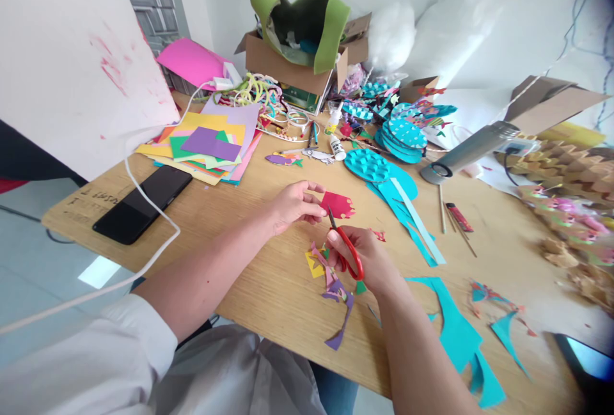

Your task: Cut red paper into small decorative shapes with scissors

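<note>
My left hand (298, 207) pinches the left edge of a small red paper piece (339, 204) whose right side is cut ragged. Red-handled scissors (352, 252) sit in my right hand (367, 255), their blades pointing up at the paper's lower left corner. Whether the blades touch the paper I cannot tell. Purple, pink and yellow paper scraps (338, 293) lie on the table below the scissors. A small red offcut (378, 234) rests just right of my right hand.
Stacked coloured paper (211, 144) and a black phone (142, 203) lie to the left, with a white cable (153, 210) crossing the phone. Turquoise offcuts (455, 325) are at right. Paper fish (283, 160), glue bottles (337, 146), a steel flask (472, 151) and a cardboard box (288, 62) stand behind.
</note>
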Available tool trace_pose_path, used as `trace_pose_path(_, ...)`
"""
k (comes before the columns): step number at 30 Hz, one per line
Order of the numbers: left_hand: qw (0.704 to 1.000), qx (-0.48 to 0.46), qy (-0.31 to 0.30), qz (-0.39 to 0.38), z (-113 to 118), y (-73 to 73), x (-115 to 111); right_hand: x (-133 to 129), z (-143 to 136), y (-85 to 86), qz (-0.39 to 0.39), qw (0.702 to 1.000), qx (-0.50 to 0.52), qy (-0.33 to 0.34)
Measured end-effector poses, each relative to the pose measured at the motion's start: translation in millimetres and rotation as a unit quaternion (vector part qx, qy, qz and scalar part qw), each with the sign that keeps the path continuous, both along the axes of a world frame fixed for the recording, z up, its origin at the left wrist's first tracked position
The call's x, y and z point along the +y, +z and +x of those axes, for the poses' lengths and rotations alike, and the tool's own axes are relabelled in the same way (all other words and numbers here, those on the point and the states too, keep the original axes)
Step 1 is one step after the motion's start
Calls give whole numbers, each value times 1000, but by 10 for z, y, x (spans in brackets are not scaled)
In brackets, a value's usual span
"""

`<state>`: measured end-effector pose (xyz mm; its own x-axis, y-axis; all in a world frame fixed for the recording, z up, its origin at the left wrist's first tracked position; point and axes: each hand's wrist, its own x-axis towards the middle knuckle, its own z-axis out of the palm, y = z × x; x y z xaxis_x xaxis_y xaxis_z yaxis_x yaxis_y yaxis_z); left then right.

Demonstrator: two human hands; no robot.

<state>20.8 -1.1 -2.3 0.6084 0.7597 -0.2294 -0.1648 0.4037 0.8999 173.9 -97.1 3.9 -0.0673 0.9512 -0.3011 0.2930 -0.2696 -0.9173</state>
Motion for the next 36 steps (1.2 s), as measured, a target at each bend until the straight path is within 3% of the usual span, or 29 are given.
trace_pose_path(36,1000,-10,-3,-29,19,-12,-12,-4,17,-3,17,999,-27,8)
